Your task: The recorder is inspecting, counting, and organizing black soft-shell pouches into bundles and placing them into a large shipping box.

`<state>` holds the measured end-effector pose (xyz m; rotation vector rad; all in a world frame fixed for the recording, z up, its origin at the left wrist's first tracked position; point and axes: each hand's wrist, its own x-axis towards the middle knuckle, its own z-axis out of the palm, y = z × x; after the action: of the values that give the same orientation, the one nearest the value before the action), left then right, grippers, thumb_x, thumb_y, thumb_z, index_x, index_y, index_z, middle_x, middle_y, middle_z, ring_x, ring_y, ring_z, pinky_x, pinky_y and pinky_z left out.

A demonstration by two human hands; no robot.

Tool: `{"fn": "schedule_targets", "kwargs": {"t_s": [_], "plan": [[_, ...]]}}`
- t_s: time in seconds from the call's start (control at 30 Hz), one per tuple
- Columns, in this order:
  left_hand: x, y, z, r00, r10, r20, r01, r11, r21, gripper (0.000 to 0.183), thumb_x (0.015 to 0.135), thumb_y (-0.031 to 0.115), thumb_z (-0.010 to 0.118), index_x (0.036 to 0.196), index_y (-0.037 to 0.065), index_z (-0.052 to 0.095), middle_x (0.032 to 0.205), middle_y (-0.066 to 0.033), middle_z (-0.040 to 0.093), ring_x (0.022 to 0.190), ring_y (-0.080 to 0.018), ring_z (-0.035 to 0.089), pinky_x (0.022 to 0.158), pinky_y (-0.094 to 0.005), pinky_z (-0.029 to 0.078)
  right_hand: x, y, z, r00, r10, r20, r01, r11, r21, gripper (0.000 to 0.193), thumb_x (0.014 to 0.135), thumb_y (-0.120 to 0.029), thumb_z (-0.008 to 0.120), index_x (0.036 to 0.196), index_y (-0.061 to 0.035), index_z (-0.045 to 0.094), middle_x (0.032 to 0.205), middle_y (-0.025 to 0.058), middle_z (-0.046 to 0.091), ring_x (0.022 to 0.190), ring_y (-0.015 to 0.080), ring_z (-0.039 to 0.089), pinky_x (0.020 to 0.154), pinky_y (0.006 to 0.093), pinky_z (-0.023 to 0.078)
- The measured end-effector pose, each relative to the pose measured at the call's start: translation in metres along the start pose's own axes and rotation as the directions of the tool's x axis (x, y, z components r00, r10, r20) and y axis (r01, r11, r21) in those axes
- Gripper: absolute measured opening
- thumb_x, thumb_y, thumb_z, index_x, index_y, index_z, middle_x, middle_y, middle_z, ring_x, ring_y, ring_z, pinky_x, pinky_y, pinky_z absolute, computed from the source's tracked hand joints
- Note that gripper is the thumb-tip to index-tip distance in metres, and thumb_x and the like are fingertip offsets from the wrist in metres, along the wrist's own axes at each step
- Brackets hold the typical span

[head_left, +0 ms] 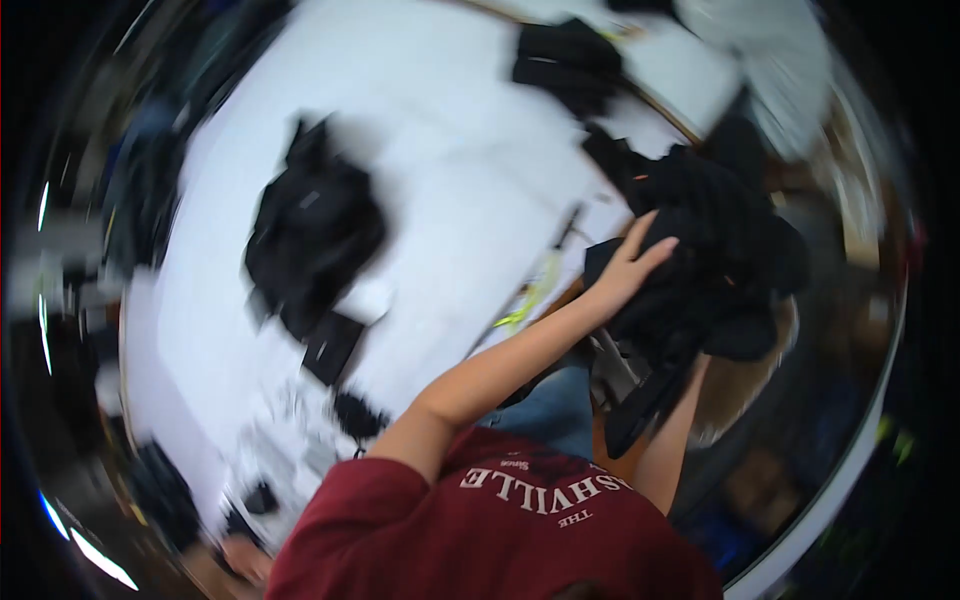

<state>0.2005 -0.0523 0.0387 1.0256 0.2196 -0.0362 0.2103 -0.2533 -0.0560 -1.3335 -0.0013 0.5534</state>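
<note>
A large bundle of black cloth, seemingly garments point(700, 260), is held up beside the right edge of the white table point(450, 190). My left hand point(635, 268) rests on the bundle's near left side, its fingers stretched out and apart. Under the bundle goes my right forearm point(678, 445); the cloth covers that hand's fingers. A strip of black cloth point(645, 405) hangs down between my arms. Below the bundle, to the right, shows the rim of a pale, plastic-lined container point(787, 345).
Another black cloth heap point(315, 225) lies on the table's left half, and a folded black piece point(568, 60) at the far side. A yellow-green strip point(530, 295) lies near the table's right edge. Clear plastic bags point(285, 430) sit at the near left.
</note>
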Motion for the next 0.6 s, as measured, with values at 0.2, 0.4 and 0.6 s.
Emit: {"fn": "schedule_targets", "kwargs": {"t_s": [0.2, 0.4, 0.6], "plan": [[-0.080, 0.149, -0.108, 0.891, 0.305, -0.336, -0.358, 0.928, -0.106, 0.066, 0.093, 0.032, 0.058, 0.145, 0.006, 0.027, 0.129, -0.0145, 0.048, 0.116, -0.0193, 0.046, 0.101, -0.0273, 0.034, 0.074, -0.054, 0.198, 0.917, -0.041, 0.396, 0.116, 0.979, -0.168, 0.053, 0.091, -0.035, 0.058, 0.127, 0.0029, 0.052, 0.118, 0.0107, 0.059, 0.107, 0.0193, 0.055, 0.090, 0.0331, 0.045], [-0.129, 0.192, -0.253, 0.738, 0.393, -0.549, -0.609, 0.737, -0.291, 0.072, 0.093, 0.051, 0.049, 0.145, 0.011, 0.020, 0.136, -0.0125, 0.042, 0.122, -0.0241, 0.045, 0.098, -0.0339, 0.042, 0.120, -0.058, 0.405, 0.849, -0.088, 0.522, 0.254, 0.932, -0.257, 0.052, 0.091, -0.035, 0.058, 0.125, 0.0038, 0.054, 0.114, 0.0111, 0.062, 0.104, 0.0193, 0.057, 0.088, 0.0332, 0.046], [-0.128, 0.157, -0.398, 0.481, 0.372, -0.794, -0.718, 0.687, -0.114, 0.069, 0.095, 0.056, 0.040, 0.146, 0.015, 0.021, 0.140, -0.0098, 0.039, 0.128, -0.0255, 0.040, 0.100, -0.0398, 0.041, 0.162, -0.025, 0.566, 0.898, -0.025, 0.439, 0.375, 0.566, -0.734, 0.060, 0.085, -0.049, 0.057, 0.100, 0.0083, 0.063, 0.096, 0.0204, 0.067, 0.090, 0.0318, 0.063, 0.080, 0.0402, 0.048]]}}
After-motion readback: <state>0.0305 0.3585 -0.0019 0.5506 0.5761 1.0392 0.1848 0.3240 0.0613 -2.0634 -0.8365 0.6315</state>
